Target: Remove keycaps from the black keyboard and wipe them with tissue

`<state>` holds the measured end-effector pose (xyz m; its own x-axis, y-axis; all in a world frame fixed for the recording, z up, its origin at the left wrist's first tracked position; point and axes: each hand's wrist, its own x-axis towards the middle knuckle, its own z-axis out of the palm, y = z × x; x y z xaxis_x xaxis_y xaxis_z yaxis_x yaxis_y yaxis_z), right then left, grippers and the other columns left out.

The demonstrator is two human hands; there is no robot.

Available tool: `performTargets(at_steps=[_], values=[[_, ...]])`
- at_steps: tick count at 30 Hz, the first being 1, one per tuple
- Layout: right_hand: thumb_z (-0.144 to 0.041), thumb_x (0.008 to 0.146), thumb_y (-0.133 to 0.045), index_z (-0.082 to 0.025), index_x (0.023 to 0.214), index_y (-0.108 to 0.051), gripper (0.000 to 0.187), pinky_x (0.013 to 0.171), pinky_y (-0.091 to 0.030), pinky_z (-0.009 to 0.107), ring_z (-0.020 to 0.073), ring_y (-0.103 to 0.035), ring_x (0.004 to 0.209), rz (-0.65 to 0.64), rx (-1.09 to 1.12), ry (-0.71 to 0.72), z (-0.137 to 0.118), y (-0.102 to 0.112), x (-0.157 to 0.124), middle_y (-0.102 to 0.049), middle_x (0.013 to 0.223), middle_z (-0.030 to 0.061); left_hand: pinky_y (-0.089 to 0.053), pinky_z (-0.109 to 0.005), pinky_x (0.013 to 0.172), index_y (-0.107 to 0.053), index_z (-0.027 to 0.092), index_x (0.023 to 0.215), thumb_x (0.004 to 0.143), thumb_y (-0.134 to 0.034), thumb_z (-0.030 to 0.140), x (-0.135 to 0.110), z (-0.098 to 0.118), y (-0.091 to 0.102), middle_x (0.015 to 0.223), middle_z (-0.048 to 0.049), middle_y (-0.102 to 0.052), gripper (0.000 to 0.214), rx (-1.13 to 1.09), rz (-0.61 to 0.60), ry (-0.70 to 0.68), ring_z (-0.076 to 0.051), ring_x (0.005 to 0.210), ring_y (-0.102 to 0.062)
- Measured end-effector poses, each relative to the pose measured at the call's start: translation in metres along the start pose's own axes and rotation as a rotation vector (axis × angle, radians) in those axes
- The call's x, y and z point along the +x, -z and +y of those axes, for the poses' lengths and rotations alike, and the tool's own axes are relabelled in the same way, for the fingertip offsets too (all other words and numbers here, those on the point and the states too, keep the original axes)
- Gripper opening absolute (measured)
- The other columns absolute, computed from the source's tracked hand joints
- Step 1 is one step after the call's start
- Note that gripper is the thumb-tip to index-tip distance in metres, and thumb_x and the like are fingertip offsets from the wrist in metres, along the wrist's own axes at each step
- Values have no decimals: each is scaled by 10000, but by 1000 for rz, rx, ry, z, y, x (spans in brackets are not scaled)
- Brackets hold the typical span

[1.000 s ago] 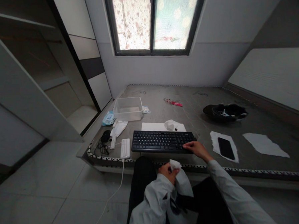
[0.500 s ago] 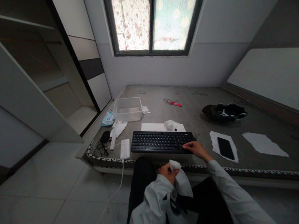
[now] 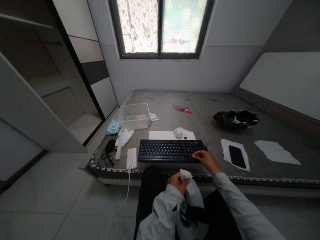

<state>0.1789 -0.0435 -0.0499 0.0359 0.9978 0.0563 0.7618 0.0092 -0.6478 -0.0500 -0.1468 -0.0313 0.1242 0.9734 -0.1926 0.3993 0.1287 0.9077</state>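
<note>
A black keyboard (image 3: 167, 150) lies near the front edge of the bed. My right hand (image 3: 207, 160) is over its lower right corner, thumb and fingertips pinched together at the keys; whatever is between them is too small to make out. Below the keyboard, above my lap, my left hand (image 3: 178, 182) is closed on a white tissue (image 3: 193, 191), which hangs down over my leg. Behind the keyboard lies a white sheet (image 3: 160, 135) with a crumpled tissue (image 3: 179, 133) and a tiny black piece (image 3: 185, 137) on it.
At left are a clear plastic box (image 3: 134, 117), a blue packet (image 3: 112, 126), a black cable (image 3: 107, 156) and a white power strip (image 3: 131, 159) with its cord. At right, a phone (image 3: 237, 156) rests on paper, near another paper sheet (image 3: 277, 152) and a black cap (image 3: 237, 118).
The whole view has shifted slightly. My right hand stays pinched at the keyboard's lower right corner, and my left hand still holds the tissue.
</note>
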Motion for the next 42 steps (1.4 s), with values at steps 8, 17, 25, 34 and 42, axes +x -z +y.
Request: performTargets(at_steps=[8, 17, 25, 34, 42], values=[[-441, 746, -617, -241, 813, -738, 243, 628, -392, 264, 176, -605, 693, 11, -45, -2, -5, -1, -3, -679, 737, 13, -402, -219, 595, -753, 185, 967, 720, -674, 293, -3, 7, -1, 701, 11, -666, 281, 21, -11, -3, -129, 614, -533], [-485, 807, -522, -215, 895, -723, 348, 693, -439, 290, 212, -644, 781, 138, -7, -9, -18, 25, 5, -723, 850, 50, -392, -227, 583, -764, 197, 956, 705, -677, 320, -8, 1, 0, 675, 10, -660, 293, -11, 23, -9, -133, 586, -518], [-444, 821, -539, -249, 940, -745, 307, 719, -429, 303, 225, -651, 811, 164, -266, -32, -38, 28, 68, -727, 883, 62, -388, -218, 572, -758, 184, 930, 709, -672, 296, 0, -10, 9, 663, 12, -659, 262, 7, 51, 30, -134, 597, -536], [-455, 760, -634, -249, 880, -763, 272, 721, -428, 320, 242, -658, 825, 121, -275, -103, -33, 0, 116, -736, 888, 73, -383, -222, 571, -758, 171, 913, 713, -666, 318, 3, -17, 20, 620, 19, -612, 265, 11, 54, 53, -126, 575, -503], [-414, 774, -626, -217, 822, -743, 234, 791, -428, 326, 241, -653, 857, 173, -166, -79, -35, 3, 114, -735, 875, 81, -381, -212, 561, -754, 180, 955, 715, -665, 324, 5, -16, 18, 625, 18, -614, 294, -8, 57, 58, -120, 568, -492]])
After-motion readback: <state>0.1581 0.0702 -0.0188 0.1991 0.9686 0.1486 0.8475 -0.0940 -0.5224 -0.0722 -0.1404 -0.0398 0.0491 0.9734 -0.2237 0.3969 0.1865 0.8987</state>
